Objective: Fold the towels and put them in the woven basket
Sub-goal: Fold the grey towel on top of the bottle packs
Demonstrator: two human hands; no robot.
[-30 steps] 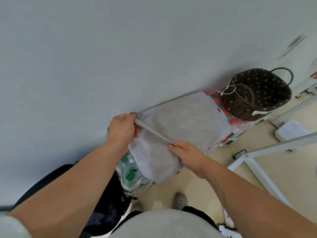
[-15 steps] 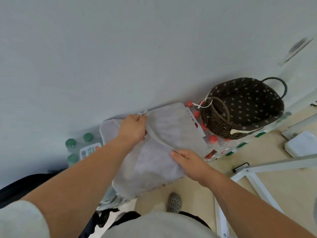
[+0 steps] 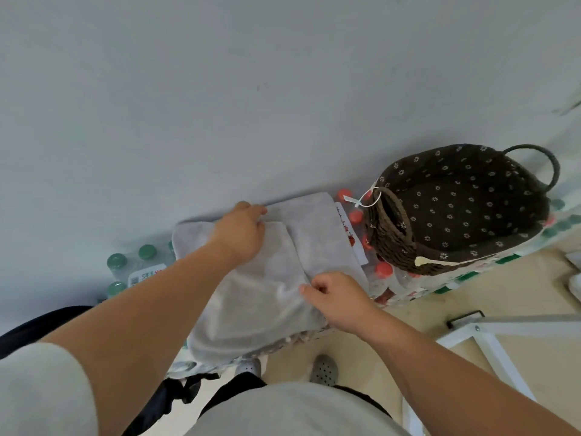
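Grey towel half folded on packed bottles, woven basket alongside.
Left hand has its grip pinched on the flap's far corner, right hand has its grip pinched on the near edge; the basket stands just right of the towel on red-capped bottles, flowered dark lining showing.

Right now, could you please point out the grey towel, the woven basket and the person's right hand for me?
grey towel [image 3: 261, 306]: head view, the flat middle of its folded top layer.
woven basket [image 3: 390, 247]: head view, its woven near wall.
right hand [image 3: 338, 297]: head view, the back of the hand.
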